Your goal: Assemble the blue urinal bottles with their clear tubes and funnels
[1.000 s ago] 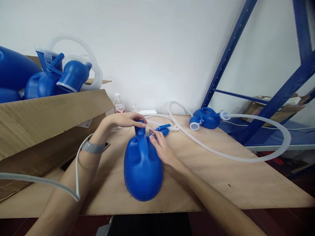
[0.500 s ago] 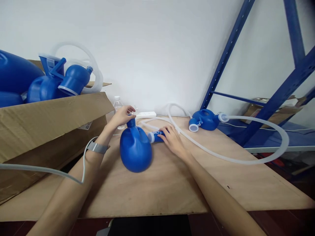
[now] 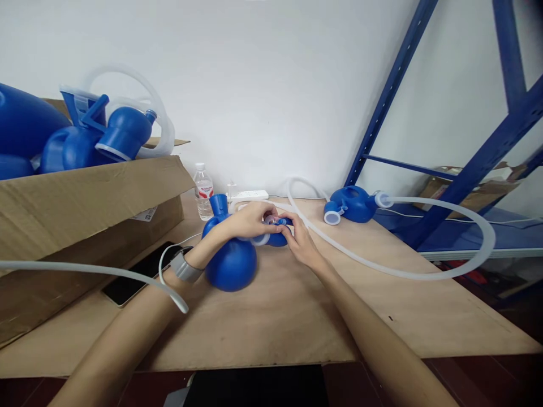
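A blue plastic urinal bottle (image 3: 231,265) lies on the table with its open neck (image 3: 218,204) pointing away from me. Just right of it, a blue urinal spout piece (image 3: 279,237) with a whitish translucent rim is between my hands. My left hand (image 3: 252,220) reaches across the bottle, fingers closed in a pinch at the top of the piece. On the other side, my right hand (image 3: 300,242) grips it with thumb and fingers. Fingers partly cover the small blue and clear parts there.
An open cardboard box (image 3: 97,195) of blue urinals fills the left. Beside it lie a phone (image 3: 138,277) and a water bottle (image 3: 203,192). A power strip (image 3: 247,195) is by the wall. Another urinal (image 3: 356,203) with a long hose (image 3: 424,278) lies right, before a blue shelf rack (image 3: 382,90).
My left hand has let go of the bottle's neck and moved right to the spout piece. My right hand still holds that piece, which has turned. The phone has come into view.
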`<move>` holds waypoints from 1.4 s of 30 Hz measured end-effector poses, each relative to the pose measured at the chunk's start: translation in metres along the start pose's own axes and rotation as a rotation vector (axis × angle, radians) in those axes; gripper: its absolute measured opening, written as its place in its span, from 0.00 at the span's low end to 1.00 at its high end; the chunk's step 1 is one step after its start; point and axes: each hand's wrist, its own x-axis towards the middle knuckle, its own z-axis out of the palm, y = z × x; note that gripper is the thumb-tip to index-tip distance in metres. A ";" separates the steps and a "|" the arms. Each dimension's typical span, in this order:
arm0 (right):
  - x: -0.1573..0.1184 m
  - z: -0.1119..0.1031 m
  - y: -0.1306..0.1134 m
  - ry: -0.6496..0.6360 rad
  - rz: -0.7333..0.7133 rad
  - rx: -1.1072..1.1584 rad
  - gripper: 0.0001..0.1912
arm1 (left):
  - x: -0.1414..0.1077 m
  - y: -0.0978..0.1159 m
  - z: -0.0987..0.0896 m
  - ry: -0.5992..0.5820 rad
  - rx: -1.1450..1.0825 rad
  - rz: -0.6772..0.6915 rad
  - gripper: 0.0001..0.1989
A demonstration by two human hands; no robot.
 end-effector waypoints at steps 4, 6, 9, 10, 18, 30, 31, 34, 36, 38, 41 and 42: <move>-0.003 0.003 0.001 0.037 0.014 -0.010 0.17 | 0.001 -0.007 0.005 0.014 -0.233 -0.109 0.18; -0.003 0.003 0.001 0.032 0.002 -0.023 0.18 | 0.001 -0.005 0.009 0.022 -0.354 -0.154 0.17; 0.000 0.002 0.001 0.018 -0.016 -0.060 0.20 | 0.002 -0.001 0.016 0.059 -0.569 -0.198 0.14; 0.002 0.001 0.001 0.029 -0.021 -0.076 0.21 | 0.002 0.001 0.018 0.086 -0.624 -0.198 0.13; 0.007 -0.007 -0.005 0.125 -0.001 -0.071 0.27 | 0.002 0.008 0.017 0.161 -0.619 -0.018 0.13; 0.008 -0.014 -0.017 0.215 0.122 0.104 0.33 | 0.000 0.023 0.022 0.185 -0.664 0.017 0.25; 0.008 -0.015 -0.018 0.215 0.115 0.111 0.33 | 0.000 0.024 0.021 0.177 -0.607 -0.001 0.24; 0.009 -0.015 -0.020 0.232 0.099 0.107 0.32 | 0.001 0.029 0.022 0.274 -0.370 -0.076 0.20; 0.011 -0.012 -0.023 0.241 0.113 0.094 0.28 | 0.001 0.031 0.028 0.406 -0.262 -0.096 0.17; 0.012 -0.008 -0.028 0.268 0.158 0.096 0.23 | -0.001 0.033 0.036 0.550 -0.227 -0.071 0.16; 0.013 -0.002 -0.033 0.364 0.254 0.111 0.21 | -0.005 0.037 0.047 0.714 -0.273 -0.020 0.14; 0.013 -0.001 -0.034 0.403 0.279 0.120 0.21 | -0.007 0.039 0.047 0.756 -0.291 -0.010 0.13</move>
